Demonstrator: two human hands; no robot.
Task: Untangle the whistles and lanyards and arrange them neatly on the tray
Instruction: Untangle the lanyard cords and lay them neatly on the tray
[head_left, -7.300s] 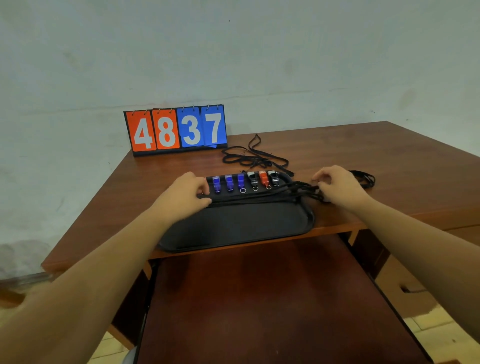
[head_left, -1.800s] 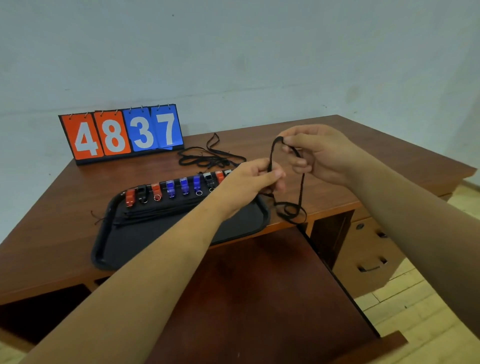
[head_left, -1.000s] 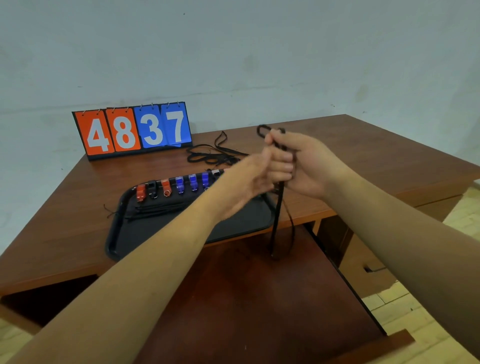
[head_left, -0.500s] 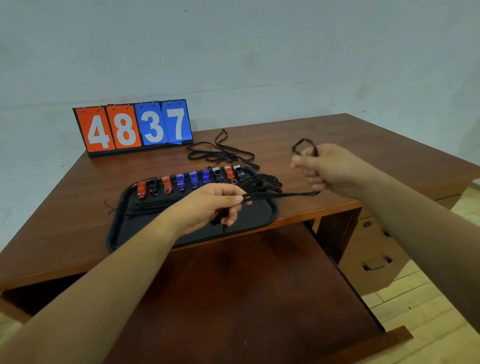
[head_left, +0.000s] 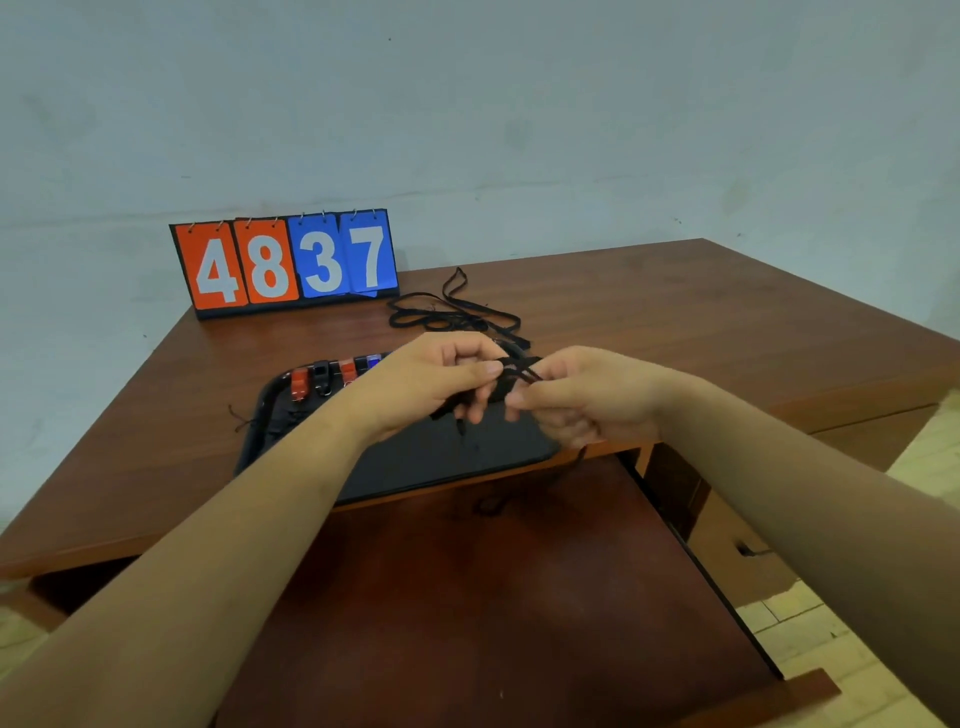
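A black tray (head_left: 415, 467) lies at the desk's front edge. Along its far rim stands a row of whistles (head_left: 322, 376), red, black and blue, with the right end hidden behind my hands. Both hands are raised above the tray. My left hand (head_left: 441, 387) and my right hand (head_left: 582, 400) are close together, and each pinches the same folded black lanyard (head_left: 514, 371). A short end of it hangs down below my left fingers. More black lanyards (head_left: 452, 314) lie tangled on the desk behind the tray.
A flip scoreboard (head_left: 285, 262) reading 4837 stands at the back left of the wooden desk (head_left: 701, 322). A pulled-out wooden shelf (head_left: 467, 597) sits below the desk's front edge. Drawers (head_left: 737, 545) are at the lower right. A wall is behind.
My hands were apart with the lanyard stretched between them half a second ago. They have come together above the tray, and the lanyard is now bunched between the fingertips.
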